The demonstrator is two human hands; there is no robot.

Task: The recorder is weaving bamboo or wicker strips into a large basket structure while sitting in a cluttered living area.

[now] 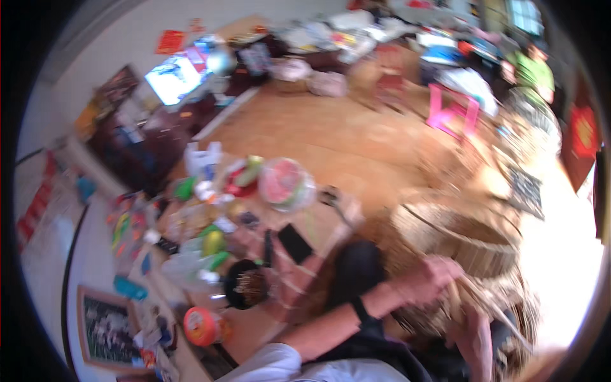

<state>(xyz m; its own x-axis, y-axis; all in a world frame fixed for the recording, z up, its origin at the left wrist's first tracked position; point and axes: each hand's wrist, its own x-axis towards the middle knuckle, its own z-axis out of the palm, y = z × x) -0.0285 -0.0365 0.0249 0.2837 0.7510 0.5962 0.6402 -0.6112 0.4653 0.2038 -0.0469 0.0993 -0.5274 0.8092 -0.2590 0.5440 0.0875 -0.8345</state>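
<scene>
- Working with straw (493, 300) at the near right; left hand (438, 279) lies over its upper end, fingers curled in and closed round it, as far as blur lets one judge. Dark band (360, 311) at that wrist.
- Right hand (472, 337) sits lower and nearer, among the loose strands. Blurred and partly covered; cannot tell how far open it is or whether it has hold of any.
- Straw position: just on the near side of the basket (487, 260), over the person's lap, ends fanning out to the right and toward the viewer.
- Basket: round, open at the top, ribbed wall, right of the knee (358, 264). Whether the straw joins it: cannot tell.
- Handling, judged: straw light, dry, springy along its length; single strands likely to crack under a sharp bend, and to slide past one another in a loose grip. Best hold: gather the bundle close to the basket, pinch between thumb and fingers, leave tails free.
- Basket, judged: light, fairly stiff; wall may give if squeezed. Steady it by the rim, not by loose ends.
- Left side: table (251, 337) with black bowl (245, 284) and red-topped jar (200, 326).
- Far right: pink stool (435, 102); beyond it, a person in green (534, 73).
</scene>
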